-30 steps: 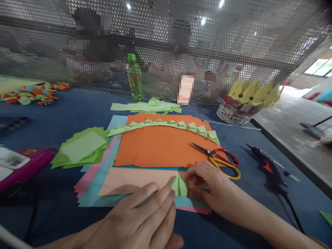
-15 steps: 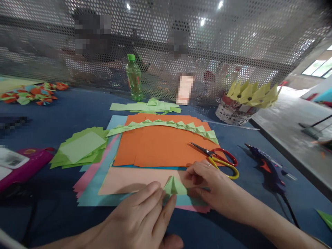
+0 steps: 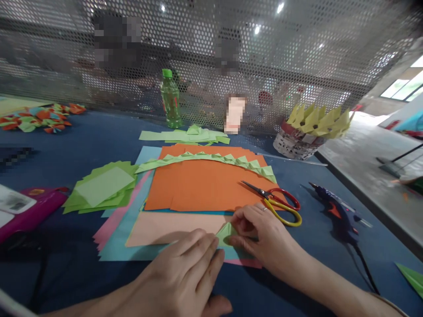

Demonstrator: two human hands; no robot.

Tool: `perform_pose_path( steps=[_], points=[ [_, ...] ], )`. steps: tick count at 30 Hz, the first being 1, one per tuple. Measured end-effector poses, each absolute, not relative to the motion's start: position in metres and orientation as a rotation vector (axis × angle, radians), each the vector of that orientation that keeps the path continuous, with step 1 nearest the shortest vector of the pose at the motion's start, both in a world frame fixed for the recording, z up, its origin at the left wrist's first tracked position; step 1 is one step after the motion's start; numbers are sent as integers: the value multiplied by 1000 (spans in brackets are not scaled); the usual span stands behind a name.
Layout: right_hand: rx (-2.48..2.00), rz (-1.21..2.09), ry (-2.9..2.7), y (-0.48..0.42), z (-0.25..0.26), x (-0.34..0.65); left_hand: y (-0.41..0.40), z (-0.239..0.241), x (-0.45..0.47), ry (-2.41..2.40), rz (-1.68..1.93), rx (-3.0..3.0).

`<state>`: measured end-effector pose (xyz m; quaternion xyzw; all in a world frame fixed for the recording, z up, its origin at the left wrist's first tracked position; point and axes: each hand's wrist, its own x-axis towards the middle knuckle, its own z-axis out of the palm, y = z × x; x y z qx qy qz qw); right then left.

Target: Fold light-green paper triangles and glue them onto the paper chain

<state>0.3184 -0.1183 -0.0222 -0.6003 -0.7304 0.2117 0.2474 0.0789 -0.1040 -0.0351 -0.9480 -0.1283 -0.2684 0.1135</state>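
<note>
A small folded piece of light green paper [image 3: 225, 235], peaked like a triangle, sits on the stacked sheets in front of me. My right hand [image 3: 261, 233] has its thumb and curled fingers closed on the paper's right side, partly covering it. From the left, my left hand [image 3: 188, 268] reaches in with fingers stretched out, their tips touching the paper's left corner. Beneath lie pale peach [image 3: 158, 229], light blue and pink sheets. Just beyond my right hand, scissors [image 3: 269, 198] with red and yellow handles rest on orange sheets [image 3: 198, 185].
A green zigzag paper strip [image 3: 205, 157] arcs across the orange sheets. Green paper pieces [image 3: 102, 187] are piled left, near a magenta device [image 3: 39, 204]. A glue gun [image 3: 337, 211] with its cord lies right. Behind stand a green bottle [image 3: 171, 101] and a yellow-pointed basket [image 3: 297, 138].
My right hand has shifted slightly left and its thumb has come over the folded paper. The paper's right side has moved inward. My left hand stays nearly in place.
</note>
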Motion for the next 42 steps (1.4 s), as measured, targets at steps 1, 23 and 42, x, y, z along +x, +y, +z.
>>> perform_pose_path(
  steps=[1, 23, 42],
  points=[
    [-1642, 525, -2020, -119, -22, 317, -104, -32, 78, -389, -739, -2796],
    [-1423, 515, -2099, -121, -27, 318, -80, -19, 87, -787, -1054, -3042],
    [-1393, 531, -2149, -123, -24, 318, -72, -24, 90, -1042, -651, -3319]
  ],
)
